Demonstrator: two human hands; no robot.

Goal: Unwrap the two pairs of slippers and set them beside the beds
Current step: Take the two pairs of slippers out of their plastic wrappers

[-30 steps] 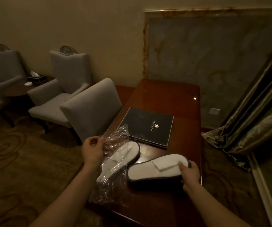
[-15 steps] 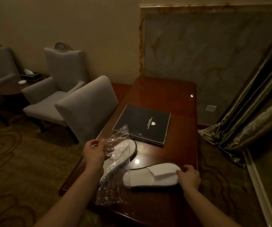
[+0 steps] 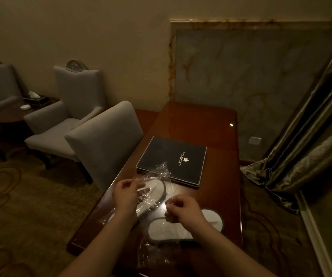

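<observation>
On the worktop [image 3: 197, 120], near side of the black folder [image 3: 172, 159], sits one pair of slippers. Wrapped slipper [image 3: 154, 190] lies just beside the folder's near-left corner, inside the plastic wrapper [image 3: 160, 171]; the wrapper's loose end overlaps that corner. Bare slipper [image 3: 169, 229] lies further out on the folder's near side, free of film, partly hidden by the right wrist.

Left hand [image 3: 126, 191]: grip pinches film over the wrapped slipper's toe. Right hand [image 3: 181, 209]: fingers curled, grip looks pinched on a film edge between the two slippers; dim light, not fully sure.

Step in hand, my read: get the second slipper out of the wrapper. To do it well, keep one pinch fixed as anchor and draw the other hand away from the folder, so the slipper slides out instead of the film just stretching. Pinch film only, not the sole. Watch the bare slipper, since it sits close to the worktop edge. Second pair and beds are not in view, so the task looks early.
</observation>
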